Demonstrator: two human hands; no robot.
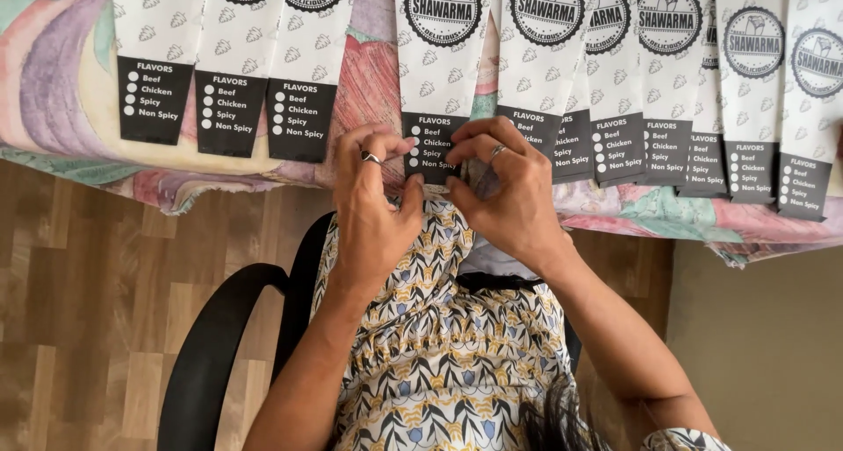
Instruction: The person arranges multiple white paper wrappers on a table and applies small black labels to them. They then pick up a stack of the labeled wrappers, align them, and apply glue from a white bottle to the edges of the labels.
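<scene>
At twelve o'clock from the seated person, a long white paper sleeve with a black checkbox panel (436, 108) hangs over the edge of the bench (61, 82) draped in pastel patterned cloth. The left hand (373, 207) and right hand (512, 196) pinch its lower end, fingers narrow and closed on the paper. Matching white sleeves (230, 73) lie in rows at ten and two o'clock. Squaring the corners before pressing would likely keep the fold neat.

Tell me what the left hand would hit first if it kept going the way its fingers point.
The left hand points up toward the table edge. It would first meet the white paper sleeve that both hands already pinch at its black end, then the patterned tablecloth beneath.
</scene>
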